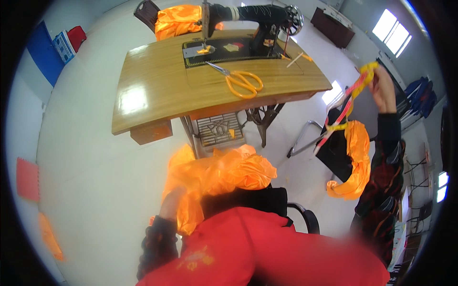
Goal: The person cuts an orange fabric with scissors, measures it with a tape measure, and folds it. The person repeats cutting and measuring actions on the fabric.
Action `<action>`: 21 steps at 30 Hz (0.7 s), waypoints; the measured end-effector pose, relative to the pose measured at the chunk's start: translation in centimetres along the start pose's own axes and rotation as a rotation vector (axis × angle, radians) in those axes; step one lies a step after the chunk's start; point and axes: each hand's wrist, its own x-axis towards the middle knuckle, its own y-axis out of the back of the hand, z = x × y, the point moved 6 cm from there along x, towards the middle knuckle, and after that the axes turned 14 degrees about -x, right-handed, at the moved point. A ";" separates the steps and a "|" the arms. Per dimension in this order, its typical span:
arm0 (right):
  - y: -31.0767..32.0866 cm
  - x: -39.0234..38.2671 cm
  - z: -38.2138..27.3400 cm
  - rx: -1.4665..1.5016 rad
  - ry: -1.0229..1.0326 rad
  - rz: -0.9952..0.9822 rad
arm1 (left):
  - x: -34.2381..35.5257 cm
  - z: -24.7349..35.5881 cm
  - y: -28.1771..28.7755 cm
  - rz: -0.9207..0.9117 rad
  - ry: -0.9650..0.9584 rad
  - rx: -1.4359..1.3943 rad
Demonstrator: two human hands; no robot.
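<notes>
My right hand (384,90) is raised at the right, its fingers closed around a yellow and pink tape measure (350,107). The tape hangs in loops down to a chair. Below it a bunched orange satin cloth piece (359,155) drapes over that chair. My left hand (174,204) is blurred at the lower left, gripping a larger orange satin cloth (224,171) that spreads above my lap; its fingertips are lost in the folds. A pair of scissors with orange handles (241,82) lies on the sewing table, blades pointing to the upper left.
A black sewing machine (260,16) stands on the wooden table (152,90), with an iron treadle (220,131) below. More orange cloth (176,21) lies behind it. The metal-framed chair (310,128) stands right of the table. Red fabric (229,252) covers my lap.
</notes>
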 end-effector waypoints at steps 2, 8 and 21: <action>-3.3 3.1 -4.6 -0.017 0.155 -0.056 | -0.2 -0.1 -0.7 0.003 0.020 -0.028; -19.8 6.7 -15.5 0.037 0.650 -0.127 | -0.9 0.6 -3.1 -0.097 0.025 0.065; -48.4 -6.9 2.6 -0.359 0.242 -0.767 | -1.6 0.9 -4.0 -0.102 0.006 0.058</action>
